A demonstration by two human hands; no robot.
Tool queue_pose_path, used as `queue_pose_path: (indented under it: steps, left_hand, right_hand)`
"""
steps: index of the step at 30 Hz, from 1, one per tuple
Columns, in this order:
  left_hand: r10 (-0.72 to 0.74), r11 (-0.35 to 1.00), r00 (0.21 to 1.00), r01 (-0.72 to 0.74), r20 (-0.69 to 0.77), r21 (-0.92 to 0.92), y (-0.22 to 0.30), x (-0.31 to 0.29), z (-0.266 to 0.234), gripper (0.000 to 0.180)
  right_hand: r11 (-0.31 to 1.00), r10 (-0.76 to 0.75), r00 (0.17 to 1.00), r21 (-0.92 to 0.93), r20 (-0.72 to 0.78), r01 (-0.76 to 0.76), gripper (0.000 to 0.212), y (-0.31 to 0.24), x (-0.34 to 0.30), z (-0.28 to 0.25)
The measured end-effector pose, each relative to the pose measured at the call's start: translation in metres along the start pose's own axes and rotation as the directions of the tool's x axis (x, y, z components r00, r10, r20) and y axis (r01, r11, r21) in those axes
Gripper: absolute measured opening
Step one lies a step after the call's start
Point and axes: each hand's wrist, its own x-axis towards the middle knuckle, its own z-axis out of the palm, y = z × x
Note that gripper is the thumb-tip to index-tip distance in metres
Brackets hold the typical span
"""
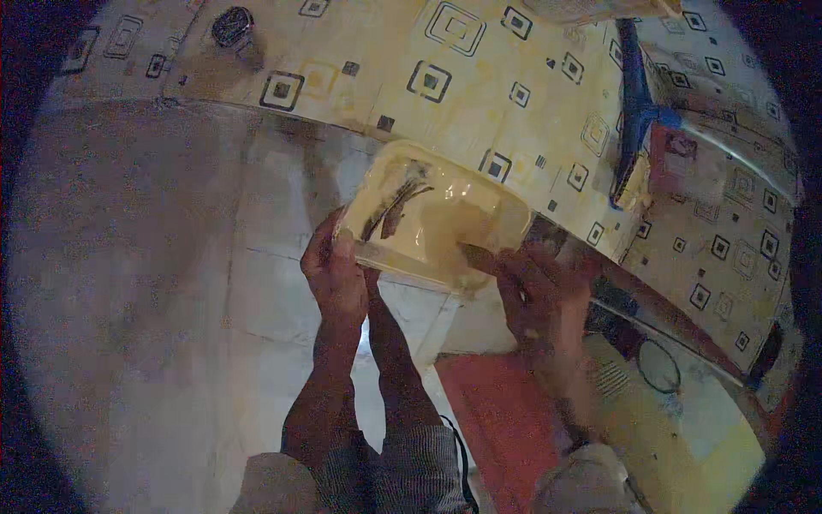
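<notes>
A: What marks the left of the view?

B: A wristwatch (233, 30) with a dark dial, lying on a cream cloth (364, 51) patterned with squares; below the cloth's edge, pale floor (278, 214).

A: And the left hand (334, 265)?

B: It grasps the left end of a cream, shallow tray (443, 201), the thumb at the near rim.

A: Where does the tray stand?

B: Between the two hands, overlapping the cloth's edge in this view; whether it also rests there cannot be told. Dark, elongated streaks (394, 210) show in its left half, their nature unclear.

A: Farther right, below the tray?

B: A flat red sheet (501, 411), beside the right forearm.

A: The right hand (548, 287)?

B: Bent-fingered, at the tray's near right corner; blur and shadow hide whether it grips the rim or holds something else.

A: The right margin?

B: A blue, long-stemmed object (632, 86) lies upon the cloth, with a flat reddish item (685, 158) just beside it.
</notes>
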Motion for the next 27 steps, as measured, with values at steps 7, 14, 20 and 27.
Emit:
queue_pose_path:
  steps: [7, 14, 20, 27]
  left_hand:
    - [0.125, 0.975, 0.987, -0.142, 0.105, 0.170, 0.002, -0.004, 0.005, 0.045]
    - [0.138, 0.957, 0.981, -0.166, 0.133, 0.238, 0.003, -0.015, 0.020, 0.047]
    - [0.106, 0.958, 0.992, -0.121, 0.072, 0.260, 0.007, -0.015, 0.021, 0.049]
    - [0.165, 0.975, 0.981, -0.178, 0.104, 0.131, -0.001, -0.011, 0.023, 0.058]
  right_hand:
    - [0.995, 0.073, 0.966, 0.080, -0.247, -0.054, 0.019, -0.010, -0.012, 0.001]
    - [0.932, 0.308, 0.883, 0.299, -0.353, -0.206, 0.014, -0.029, -0.034, 0.029]
    - [0.747, 0.622, 0.730, 0.493, -0.284, -0.445, 0.009, -0.030, -0.027, 0.019]
    - [0.846, 0.466, 0.807, 0.449, -0.362, -0.287, 0.010, -0.013, -0.034, 0.036]
